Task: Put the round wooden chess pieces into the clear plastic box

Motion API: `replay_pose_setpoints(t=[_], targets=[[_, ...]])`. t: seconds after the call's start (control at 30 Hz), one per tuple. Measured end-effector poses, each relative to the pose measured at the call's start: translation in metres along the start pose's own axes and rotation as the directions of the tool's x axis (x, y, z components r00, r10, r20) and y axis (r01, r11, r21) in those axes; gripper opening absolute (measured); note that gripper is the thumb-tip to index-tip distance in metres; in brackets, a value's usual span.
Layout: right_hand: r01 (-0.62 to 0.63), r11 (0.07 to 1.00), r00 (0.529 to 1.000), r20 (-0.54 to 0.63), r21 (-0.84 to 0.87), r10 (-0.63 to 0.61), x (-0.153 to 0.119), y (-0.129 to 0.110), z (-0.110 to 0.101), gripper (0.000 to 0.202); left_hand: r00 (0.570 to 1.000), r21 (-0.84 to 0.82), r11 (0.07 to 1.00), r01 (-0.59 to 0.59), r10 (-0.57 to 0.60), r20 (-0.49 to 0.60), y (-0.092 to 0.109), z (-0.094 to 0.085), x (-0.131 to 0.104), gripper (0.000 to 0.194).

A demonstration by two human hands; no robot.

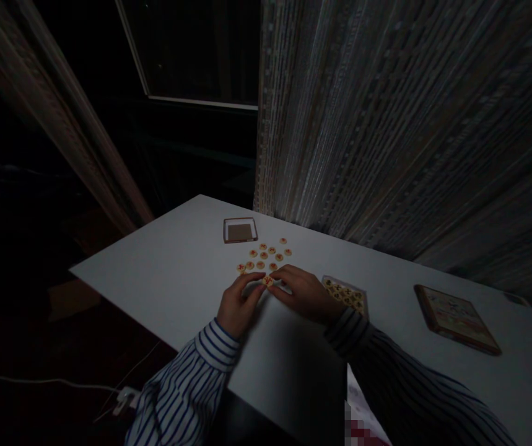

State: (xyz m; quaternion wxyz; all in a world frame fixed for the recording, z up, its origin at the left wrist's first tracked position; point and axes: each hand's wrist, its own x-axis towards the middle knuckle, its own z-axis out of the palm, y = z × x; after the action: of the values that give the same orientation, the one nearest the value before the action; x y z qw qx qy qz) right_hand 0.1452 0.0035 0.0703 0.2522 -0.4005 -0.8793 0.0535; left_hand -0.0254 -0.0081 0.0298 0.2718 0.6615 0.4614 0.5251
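Between my two hands, near the middle of the table, is a round cream piece [268, 281] with a red character on its face. My left hand [241, 301] pinches it from the left with thumb and fingers. From the right, my right hand [303, 291] grips the same piece. Just beyond the fingertips lie several similar round pieces [264, 255] with red marks, loosely spread on the white table [163, 272]. Partly behind my right wrist sits a clear tray [364, 290] holding rows of pieces with dark marks.
A shallow box [240, 230] with a clear rim stands at the back. On the right lies a brown-edged box lid [458, 316] with a picture. Bead-string curtains [340, 111] hang behind the table. A white power strip [127, 399] with a cable is at lower left.
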Motion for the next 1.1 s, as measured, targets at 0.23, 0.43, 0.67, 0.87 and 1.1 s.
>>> replay_pose_setpoints(t=[0.23,0.43,0.67,0.87,1.1], targets=[[0.026,0.999,0.998,-0.050,0.027,-0.025,-0.006,-0.002,-0.006,0.019,0.996,-0.158,0.983,0.093,-0.090,0.024,0.002,0.006,0.001,0.024],[0.028,0.999,0.997,-0.077,0.041,-0.025,-0.012,-0.005,-0.011,0.018,0.992,-0.210,0.971,0.118,-0.108,0.059,0.008,0.010,0.000,0.021],[0.021,0.998,0.997,-0.071,0.051,-0.017,-0.018,-0.007,-0.018,0.019,0.986,-0.246,0.955,0.164,-0.151,0.073,0.019,0.012,0.000,0.020],[0.029,0.999,0.994,-0.105,0.033,-0.026,-0.023,-0.007,-0.020,0.019,0.980,-0.278,0.943,0.184,-0.156,0.120,0.023,0.013,0.000,0.022],[0.002,1.000,0.992,-0.125,0.007,-0.001,-0.031,-0.007,-0.022,0.019,0.963,-0.341,0.905,0.256,-0.208,0.170,0.025,0.019,-0.002,0.027]])
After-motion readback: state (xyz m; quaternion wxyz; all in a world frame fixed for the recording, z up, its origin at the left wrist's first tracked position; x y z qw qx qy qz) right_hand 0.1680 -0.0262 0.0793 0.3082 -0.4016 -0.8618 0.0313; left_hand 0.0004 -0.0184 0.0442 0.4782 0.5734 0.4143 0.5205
